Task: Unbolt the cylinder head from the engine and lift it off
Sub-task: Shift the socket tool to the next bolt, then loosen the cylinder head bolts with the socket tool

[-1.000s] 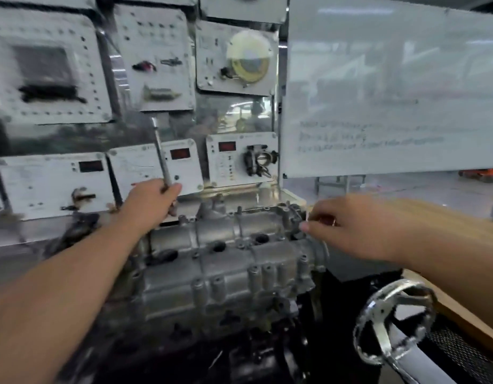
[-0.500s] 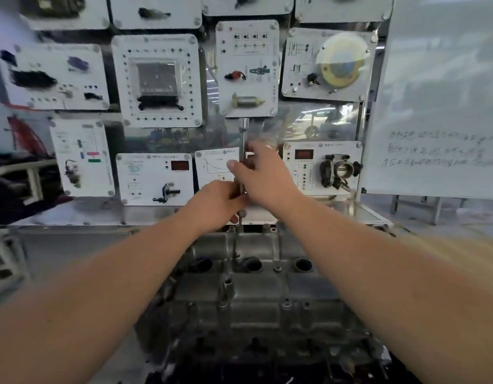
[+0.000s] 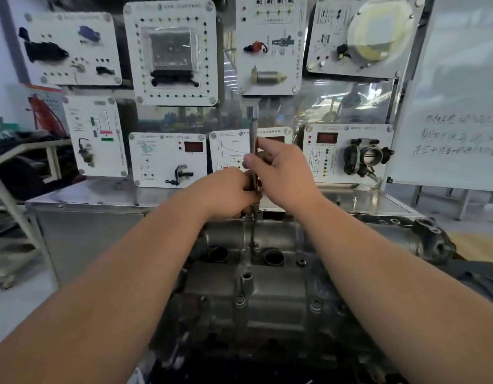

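The grey metal cylinder head (image 3: 267, 289) fills the lower middle of the view, with round plug wells and several bolts on top. A long metal socket extension bar (image 3: 252, 128) stands upright over a bolt at the head's far edge. My left hand (image 3: 228, 192) grips the bar low down, just above the head. My right hand (image 3: 281, 173) pinches the bar higher up between thumb and fingers. The bar's lower end is hidden behind my hands.
A display wall of white training panels (image 3: 170, 51) stands right behind the engine, with a throttle body (image 3: 367, 156) mounted at the right. A whiteboard (image 3: 456, 106) with writing stands further right. A metal bench top (image 3: 87, 195) runs behind the head.
A second ago my right hand was at the head's right end; it has come to the bar above my left hand. The view has swung to face the head straight on.
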A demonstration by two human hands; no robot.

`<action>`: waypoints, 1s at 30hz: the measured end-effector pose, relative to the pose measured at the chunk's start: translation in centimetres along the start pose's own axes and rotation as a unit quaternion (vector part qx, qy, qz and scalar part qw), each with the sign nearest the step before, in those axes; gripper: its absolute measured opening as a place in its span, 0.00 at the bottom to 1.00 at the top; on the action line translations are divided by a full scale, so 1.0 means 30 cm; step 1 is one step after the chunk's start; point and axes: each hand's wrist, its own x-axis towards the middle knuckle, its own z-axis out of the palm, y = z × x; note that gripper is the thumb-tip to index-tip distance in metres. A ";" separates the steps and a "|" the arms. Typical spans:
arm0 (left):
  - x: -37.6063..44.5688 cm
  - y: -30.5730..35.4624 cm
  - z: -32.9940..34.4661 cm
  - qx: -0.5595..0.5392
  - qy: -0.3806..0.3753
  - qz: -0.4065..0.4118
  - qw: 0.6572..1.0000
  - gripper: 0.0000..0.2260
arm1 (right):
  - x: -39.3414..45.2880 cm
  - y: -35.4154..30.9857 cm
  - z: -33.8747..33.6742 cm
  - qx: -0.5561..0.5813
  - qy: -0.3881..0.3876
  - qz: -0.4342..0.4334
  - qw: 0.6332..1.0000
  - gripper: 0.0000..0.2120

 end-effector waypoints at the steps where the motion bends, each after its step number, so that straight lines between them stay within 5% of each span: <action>1: 0.000 -0.001 0.003 0.004 0.002 -0.001 1.000 0.12 | -0.002 0.001 0.002 -0.004 -0.001 -0.005 1.000 0.06; 9: 0.004 -0.020 0.013 -0.072 0.069 -0.019 0.995 0.11 | 0.000 -0.003 0.005 0.079 0.028 -0.001 0.997 0.04; 14: 0.006 -0.019 0.009 -0.049 0.073 -0.033 0.996 0.11 | -0.001 0.005 0.009 0.077 0.021 -0.007 0.997 0.10; 17: 0.006 -0.012 0.011 -0.042 0.069 -0.035 0.996 0.11 | 0.001 0.014 0.011 0.091 0.008 0.008 0.996 0.05; 30: -0.011 0.008 0.008 0.016 0.061 -0.010 0.998 0.10 | -0.003 0.017 0.021 0.091 -0.014 0.015 0.996 0.08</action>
